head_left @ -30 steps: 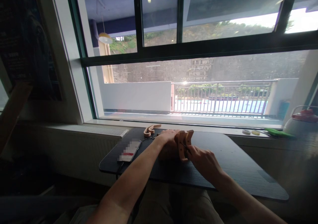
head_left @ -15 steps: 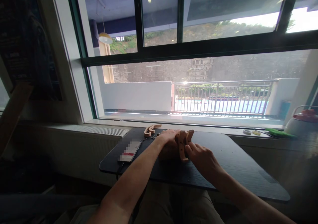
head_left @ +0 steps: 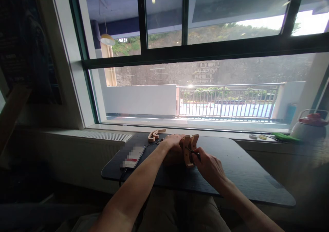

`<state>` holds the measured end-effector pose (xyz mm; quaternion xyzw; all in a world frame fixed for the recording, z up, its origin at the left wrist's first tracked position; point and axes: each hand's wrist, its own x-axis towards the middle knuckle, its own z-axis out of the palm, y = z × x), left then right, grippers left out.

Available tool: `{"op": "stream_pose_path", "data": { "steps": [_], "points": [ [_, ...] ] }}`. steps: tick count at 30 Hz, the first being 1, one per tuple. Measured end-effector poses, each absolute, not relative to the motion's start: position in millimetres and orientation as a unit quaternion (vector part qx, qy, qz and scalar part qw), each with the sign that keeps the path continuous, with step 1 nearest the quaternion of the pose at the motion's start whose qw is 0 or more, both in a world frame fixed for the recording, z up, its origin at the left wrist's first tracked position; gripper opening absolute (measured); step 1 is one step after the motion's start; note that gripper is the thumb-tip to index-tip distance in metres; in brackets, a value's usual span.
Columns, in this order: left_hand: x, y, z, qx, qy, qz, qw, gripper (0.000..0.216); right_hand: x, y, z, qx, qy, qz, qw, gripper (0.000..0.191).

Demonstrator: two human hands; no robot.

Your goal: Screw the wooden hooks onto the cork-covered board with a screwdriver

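Note:
On the dark table, a wooden assembly with curved pieces (head_left: 187, 156) stands under my left hand (head_left: 174, 141). My left hand lies over its left side, with fingers wrapped round it and partly hidden. My right hand (head_left: 208, 163) is closed on a thin dark tool (head_left: 193, 152) that looks like a hex key. The tool's end points left into the face of the curved piece; whether it sits in a hole I cannot tell. Behind my left hand lie loose curved wooden pieces (head_left: 155, 134) and several small dark parts (head_left: 158, 142).
A phone (head_left: 134, 157) with a cable lies on the left part of the black table (head_left: 239, 170). On the windowsill at right are two rolls of tape (head_left: 253, 136), a green item (head_left: 285, 137) and a white kettle-like jug (head_left: 309, 127). A radiator (head_left: 77, 156) stands left.
My right hand has drawn slightly back and turned, so more of the thin tool shows. The left hand stays on the wooden assembly. The whole view has shifted a little.

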<state>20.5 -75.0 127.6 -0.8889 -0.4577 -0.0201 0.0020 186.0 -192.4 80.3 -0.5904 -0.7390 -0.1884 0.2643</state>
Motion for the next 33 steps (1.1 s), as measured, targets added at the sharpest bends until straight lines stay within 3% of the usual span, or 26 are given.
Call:
{"op": "stream_pose_path", "data": {
  "steps": [7, 13, 26, 33],
  "points": [
    [18.8, -75.4, 125.7, -0.887, -0.462, -0.024, 0.006, 0.081, 188.8, -200.4, 89.9, -0.513, -0.795, -0.222, 0.237, 0.008],
    [18.9, -80.5, 128.0, -0.888, -0.458, -0.028, 0.004, 0.080, 190.8, -204.7, 94.5, -0.467, -0.820, -0.261, 0.203, 0.019],
    [20.0, -83.2, 129.5, -0.886, -0.464, -0.021, 0.002, 0.079, 180.7, -204.1, 76.6, -0.585, -0.730, -0.228, 0.269, 0.014],
    [19.2, -86.5, 131.9, -0.887, -0.462, -0.022, 0.002, 0.074, 190.0, -201.5, 90.2, -0.576, -0.744, -0.245, 0.234, 0.013]
  ]
}}
